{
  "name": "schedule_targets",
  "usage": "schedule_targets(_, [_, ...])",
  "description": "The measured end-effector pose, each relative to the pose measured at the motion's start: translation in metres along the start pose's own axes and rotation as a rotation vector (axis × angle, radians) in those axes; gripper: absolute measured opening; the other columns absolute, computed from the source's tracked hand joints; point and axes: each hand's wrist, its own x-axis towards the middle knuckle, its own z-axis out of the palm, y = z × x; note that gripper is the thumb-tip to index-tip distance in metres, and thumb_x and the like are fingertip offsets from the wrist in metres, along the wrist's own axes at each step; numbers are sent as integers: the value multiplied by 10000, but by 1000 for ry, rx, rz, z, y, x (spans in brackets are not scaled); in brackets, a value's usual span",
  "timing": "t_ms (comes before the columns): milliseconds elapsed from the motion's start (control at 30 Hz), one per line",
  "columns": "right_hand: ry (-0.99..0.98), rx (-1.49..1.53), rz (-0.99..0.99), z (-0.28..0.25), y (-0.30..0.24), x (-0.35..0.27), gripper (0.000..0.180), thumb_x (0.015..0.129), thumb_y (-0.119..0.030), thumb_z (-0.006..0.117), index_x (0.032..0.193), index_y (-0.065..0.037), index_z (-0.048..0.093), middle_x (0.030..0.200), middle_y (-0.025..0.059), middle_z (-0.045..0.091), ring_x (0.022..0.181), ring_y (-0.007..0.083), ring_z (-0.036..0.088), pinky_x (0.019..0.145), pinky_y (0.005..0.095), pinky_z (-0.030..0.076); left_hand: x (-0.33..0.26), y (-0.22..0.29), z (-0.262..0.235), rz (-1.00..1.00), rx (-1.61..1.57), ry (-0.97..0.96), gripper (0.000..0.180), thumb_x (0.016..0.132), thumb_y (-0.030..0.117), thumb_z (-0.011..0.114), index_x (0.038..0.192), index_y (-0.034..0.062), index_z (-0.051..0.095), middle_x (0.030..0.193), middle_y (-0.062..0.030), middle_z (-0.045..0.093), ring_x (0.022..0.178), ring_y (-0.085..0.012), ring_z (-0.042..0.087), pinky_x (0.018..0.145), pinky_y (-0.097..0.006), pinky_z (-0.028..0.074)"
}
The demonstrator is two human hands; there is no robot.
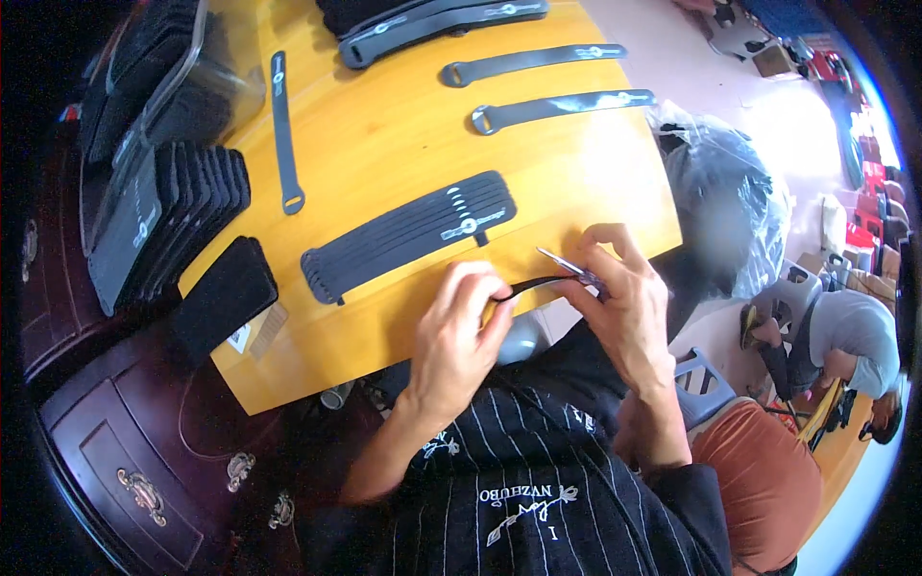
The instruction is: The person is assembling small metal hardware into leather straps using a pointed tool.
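Observation:
Over the table's near edge, my left hand (455,331) pinches one end of a thin black strap (534,284) between thumb and fingers. The strap runs across to my right hand (619,298), whose fingers close round small metal scissors (560,260) with the blade tips pointing up and left. Whether the right fingers also grip the strap's end is hard to make out. Just beyond my hands lies a neat bundle of black straps (408,235) with slotted ends at the left.
Single grey straps (286,134) lie farther off on the yellow table (384,125), near a strap pile (442,29). At left stand stacked black pieces (168,221) and a clear bin (197,48). Clear plastic (735,202) bulges beside the right edge. People sit at right.

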Motion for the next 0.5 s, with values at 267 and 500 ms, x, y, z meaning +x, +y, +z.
schedule_targets(267, [-123, 36, -18, 0, -1, 2, 192, 757, -77, 748, 902, 11, 658, 760, 101, 599, 622, 188, 581, 578, 285, 447, -54, -20, -80, -470, -533, 288, 90, 883, -46, 616, 957, -38, 566, 847, -117, 661, 719, -164, 682, 618, -261, 571])
schedule_targets(500, [-138, 50, -57, 7, -12, 12, 182, 801, -138, 716, 870, 1, 620, 751, 101, 586, 597, 234, 594, 573, 320, 457, -62, -35, -99, -542, -648, 323, 95, 909, -21, 584, 993, -62, 565, 876, -148, 656, 783, -245, 700, 703, -345, 610])
